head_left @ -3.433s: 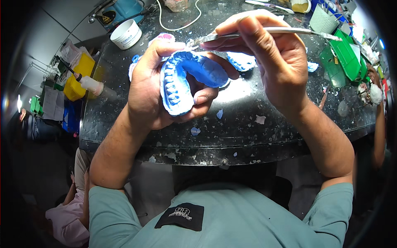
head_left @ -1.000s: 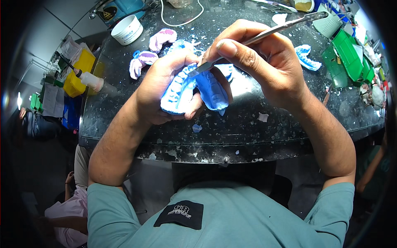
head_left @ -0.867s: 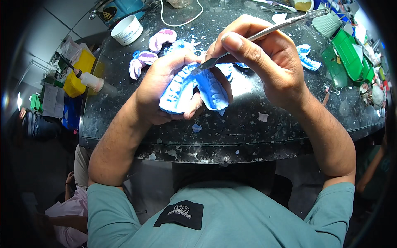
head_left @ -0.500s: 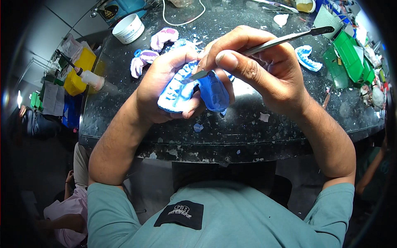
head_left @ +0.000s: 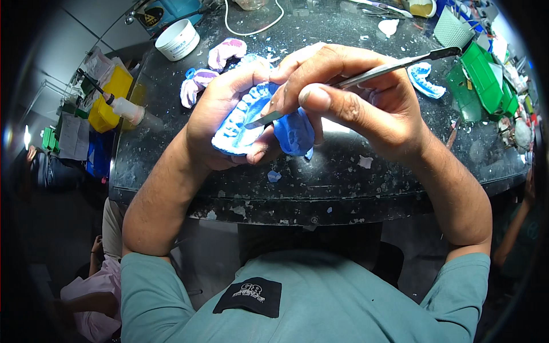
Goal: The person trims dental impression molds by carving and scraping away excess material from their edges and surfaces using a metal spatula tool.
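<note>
Over the near part of the bench, my left hand [head_left: 210, 108] is closed around a blue dental cast [head_left: 243, 132] showing a row of teeth. My right hand [head_left: 372, 108] grips a slim metal wax knife [head_left: 389, 67] like a pen, its far end pointing up to the right. The flat blade touches or nearly touches the inner side of the tooth row. A second blue dental piece [head_left: 294, 136] hangs beside the cast, under my right fingers; which fingers support it I cannot tell. My left fingers behind the casts are partly hidden.
Pink-and-white dental moulds [head_left: 227, 52] and a white tub [head_left: 178, 40] stand at the far left. A blue dental impression [head_left: 425, 80] lies right, near green bins [head_left: 486, 77]. Plaster scraps [head_left: 274, 176] dot the black bench [head_left: 229, 194]. Another person's pink sleeve [head_left: 94, 297] shows lower left.
The cast has tilted and shifted slightly left and down in my left hand. The knife's blade has moved left and down across it, and the handle has dropped a little.
</note>
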The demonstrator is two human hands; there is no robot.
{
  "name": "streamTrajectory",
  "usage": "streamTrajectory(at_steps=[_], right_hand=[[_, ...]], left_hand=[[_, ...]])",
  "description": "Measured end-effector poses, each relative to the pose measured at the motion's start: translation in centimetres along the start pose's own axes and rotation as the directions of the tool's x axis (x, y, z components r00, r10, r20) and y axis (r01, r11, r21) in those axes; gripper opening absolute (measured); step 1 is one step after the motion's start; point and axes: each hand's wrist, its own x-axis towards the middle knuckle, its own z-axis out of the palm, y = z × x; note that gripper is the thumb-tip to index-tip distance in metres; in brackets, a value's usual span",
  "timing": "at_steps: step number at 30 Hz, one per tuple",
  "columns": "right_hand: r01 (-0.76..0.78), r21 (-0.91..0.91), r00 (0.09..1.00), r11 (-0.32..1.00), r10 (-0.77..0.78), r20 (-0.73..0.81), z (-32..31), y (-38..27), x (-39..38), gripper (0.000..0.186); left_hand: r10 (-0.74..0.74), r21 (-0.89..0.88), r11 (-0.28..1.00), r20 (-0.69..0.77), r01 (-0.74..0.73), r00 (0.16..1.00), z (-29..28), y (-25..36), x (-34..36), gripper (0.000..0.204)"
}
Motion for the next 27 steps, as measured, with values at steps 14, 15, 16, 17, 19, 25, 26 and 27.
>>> streamTrajectory(at_steps=[14,15,16,17,19,25,26,27], right_hand=[[0.015,0.011,1.0,1.0,-0.015,0.007,0.2,0.2,0.1,0.014],[0.021,0.008,1.0,1.0,-0.021,0.015,0.2,0.3,0.1,0.014],[0.026,0.005,0.999,1.0,-0.027,0.023,0.1,0.4,0.1,0.014],[0.027,0.005,0.999,1.0,-0.027,0.023,0.1,0.5,0.1,0.014],[0.037,0.022,0.999,0.999,-0.038,0.025,0.1,0.6,0.0,0.014],[0.013,0.021,0.999,1.0,-0.014,0.029,0.1,0.5,-0.2,0.014],[0.015,0.023,0.999,1.0,-0.015,0.03,0.1,0.5,-0.1,0.014],[-0.014,0.038,1.0,0.999,0.013,0.029,0.2,0.3,-0.1,0.014]], left_hand=[[0.103,0.293,0.953,-0.078,-0.076,0.992,-1.2,-0.6,0.3,0.05],[0.165,0.394,0.91,-0.054,-0.131,0.985,-1.3,-0.7,0.4,0.049],[0.164,0.395,0.91,-0.053,-0.13,0.985,-1.3,-0.7,0.4,0.049],[0.154,0.388,0.914,-0.052,-0.122,0.987,-1.3,-0.7,0.4,0.049],[0.144,0.382,0.917,-0.052,-0.113,0.988,-1.2,-0.7,0.4,0.048],[0.027,0.195,0.981,-0.144,0.002,0.989,-0.7,-0.5,0.2,0.048],[0.134,0.384,0.918,-0.071,-0.097,0.988,-1.3,-0.8,0.3,0.048],[0.224,0.55,0.811,0.022,-0.199,0.974,-1.5,-0.9,0.3,0.048]])
